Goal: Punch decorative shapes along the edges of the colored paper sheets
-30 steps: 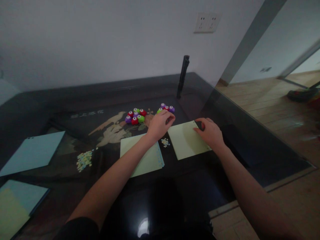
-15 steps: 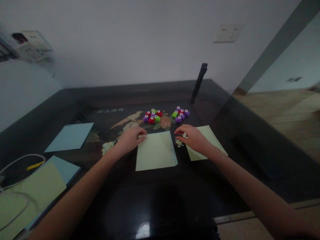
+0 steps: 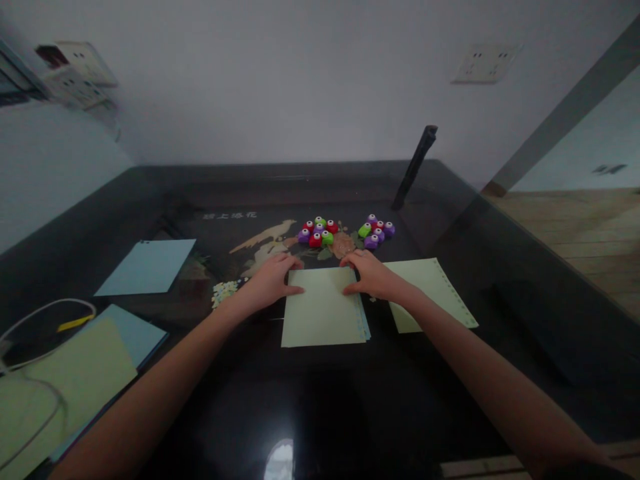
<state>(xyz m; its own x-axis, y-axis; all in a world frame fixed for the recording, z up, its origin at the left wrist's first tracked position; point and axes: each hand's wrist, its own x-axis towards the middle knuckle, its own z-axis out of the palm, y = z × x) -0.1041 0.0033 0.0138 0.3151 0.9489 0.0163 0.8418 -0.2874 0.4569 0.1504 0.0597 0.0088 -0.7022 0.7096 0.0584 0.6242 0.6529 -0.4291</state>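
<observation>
A pale green sheet (image 3: 324,313) lies in the middle of the dark table, with a bluish sheet's edge showing under its right side. At its upper left corner is my left hand (image 3: 275,279), thumb and fingers apart over the edge. My right hand (image 3: 367,275) touches the upper right corner, its thumb and fingers also spread. Neither hand has lifted anything. Beside my left hand sits a pile of small pale pieces (image 3: 225,291). Another pale green sheet (image 3: 430,293) with a patterned right edge lies partly beneath my right forearm.
Red, green and purple eye-like toys form two clusters (image 3: 318,232) (image 3: 376,231) beyond the sheets. A black stick (image 3: 415,167) rises at the back right. At left are a blue sheet (image 3: 150,267), stacked green and blue sheets (image 3: 85,373) and a white cable (image 3: 47,304).
My right hand has moved left to the middle sheet's corner, uncurling a little. My left hand's thumb and fingers have spread at the opposite corner. The camera view has shifted slightly.
</observation>
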